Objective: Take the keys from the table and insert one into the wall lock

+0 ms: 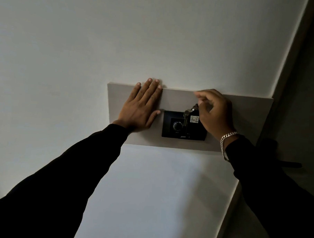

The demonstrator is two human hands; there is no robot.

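Observation:
A black wall lock plate (pixel 171 132) with a round knob sits on a pale grey panel (pixel 246 122) fixed to the white wall. My right hand (pixel 214 112) pinches a bunch of keys (pixel 189 111) at the plate's upper right; one silver key and a black fob with a white label hang down over the plate. Whether a key is inside the lock cannot be told. My left hand (pixel 140 109) lies flat and open on the panel, just left of the plate, its thumb near the plate's corner.
The white wall (pixel 120 36) fills most of the view. A dark door frame or corner (pixel 308 89) runs down the right side, close to the panel's right end. A silver bracelet (pixel 226 140) is on my right wrist.

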